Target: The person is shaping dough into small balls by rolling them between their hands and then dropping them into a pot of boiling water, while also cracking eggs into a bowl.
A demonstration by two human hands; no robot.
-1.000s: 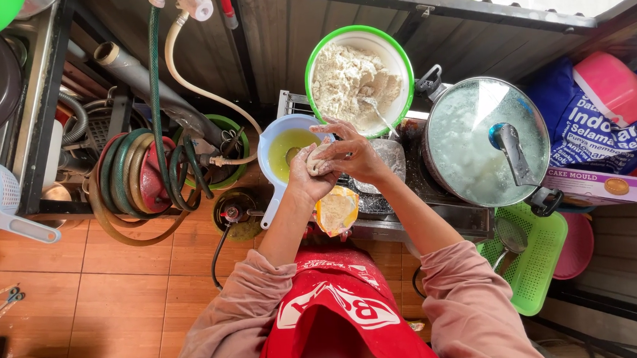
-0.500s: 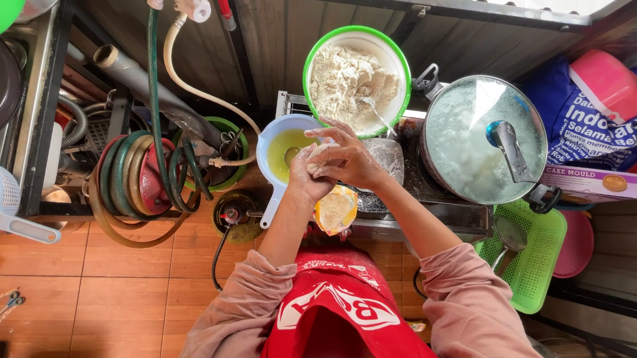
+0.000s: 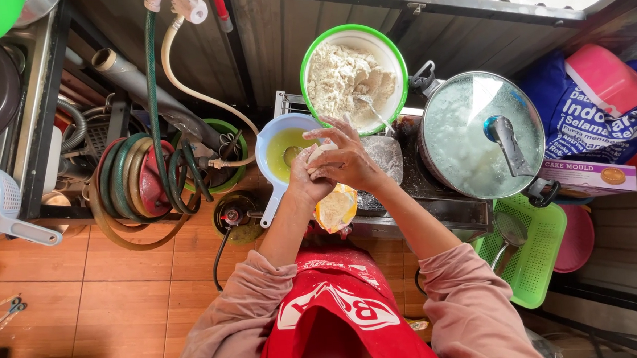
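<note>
Terracotta floor tiles and a dark corrugated wall frame a cramped cooking corner seen from above, with the small stove [image 3: 413, 188] taken as the landmark.

Far left of the stove, a white slotted scoop [image 3: 4, 210] juts in from the frame edge beside a metal rack. Nearer the stove, a coiled green hose [image 3: 141, 185] lies on the floor, and a gas regulator [image 3: 227, 217] sits just left of the stove's front corner.

At the stove's left edge stands a pale blue handled bowl [image 3: 276, 141] holding yellow oil, with a spoon lying in it. Directly over the stove's near left side, the two hands meet. The left hand [image 3: 302, 178] cups a lump of pale dough [image 3: 322, 151] from below; the right hand [image 3: 346, 159] lies over it from the right, fingers spread and curved round the top. So the dough is pressed between both palms, touching both, neither one let go. It has no clear long axis; it looks roundish, mostly hidden. The oil bowl is just left of the hands and nearest the left hand.

Below the hands, a small plastic bag [image 3: 334, 209] of pale powder hangs off the stove's front edge. Behind the stove's left half, a green-rimmed bowl [image 3: 395, 48] holds crumbly white dough and a spoon. On the stove's right half sits a pot under a steamed-up glass lid [image 3: 469, 142]; its contents cannot be made out. Right of the stove, a green plastic basket [image 3: 536, 251] holds a ladle.
</note>
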